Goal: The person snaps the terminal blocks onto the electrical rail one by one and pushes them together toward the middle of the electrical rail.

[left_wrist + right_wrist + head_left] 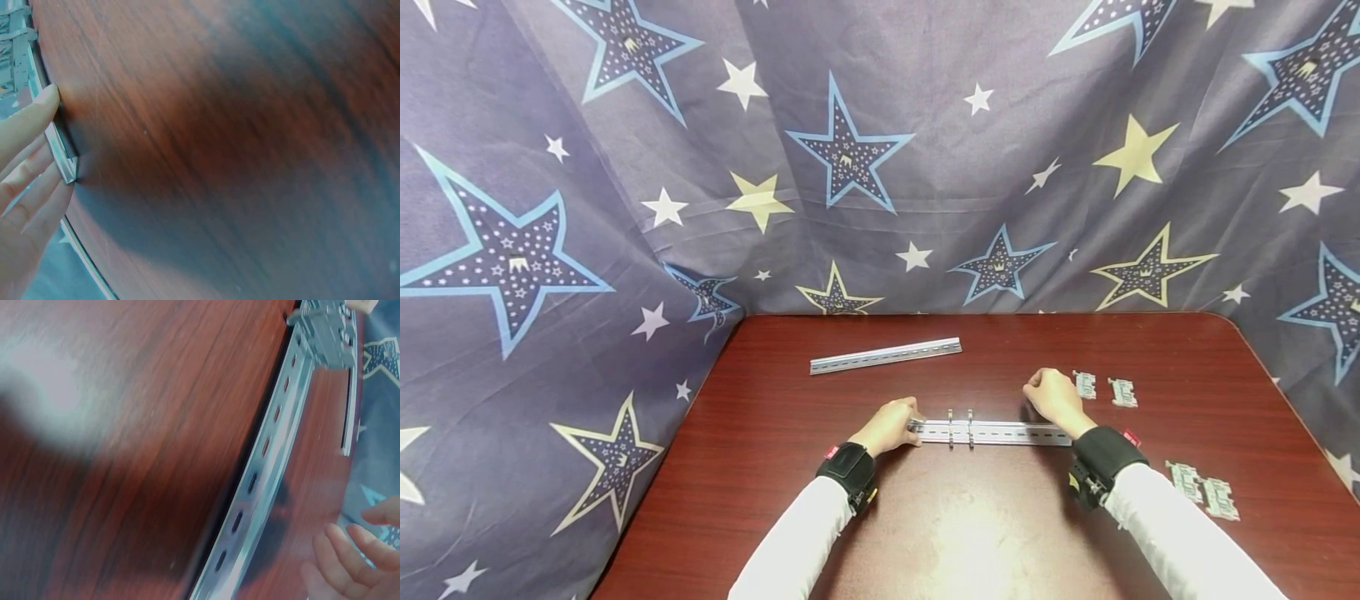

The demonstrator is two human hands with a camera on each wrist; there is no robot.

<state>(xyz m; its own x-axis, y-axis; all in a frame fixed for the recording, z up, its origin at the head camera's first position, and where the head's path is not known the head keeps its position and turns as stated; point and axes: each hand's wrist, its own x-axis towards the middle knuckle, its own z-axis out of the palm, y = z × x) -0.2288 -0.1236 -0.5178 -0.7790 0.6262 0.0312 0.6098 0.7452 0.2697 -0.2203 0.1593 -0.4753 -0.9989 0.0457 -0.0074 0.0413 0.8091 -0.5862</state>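
Observation:
A slotted metal DIN rail (pixel 1015 432) lies across the middle of the table. My left hand (pixel 891 425) grips its left end, the thumb on the near edge and the fingers at the far side, as the left wrist view also shows. Two thin grey-green terminal blocks (pixel 970 428) sit upright across the rail, just right of that hand; their side shows in the right wrist view (pixel 326 337). Beyond the rail's right part hovers my right hand (pixel 1054 398), apart from it. Its fingers (pixel 340 553) are loosely bent with nothing seen between them.
A second slotted rail (pixel 885 356) lies at the back of the table. Two loose terminal blocks (pixel 1104 389) lie just right of the right hand. Another pair (pixel 1202 490) lies nearer, beside the right forearm. A star-patterned curtain (pixel 917 167) hangs behind the table.

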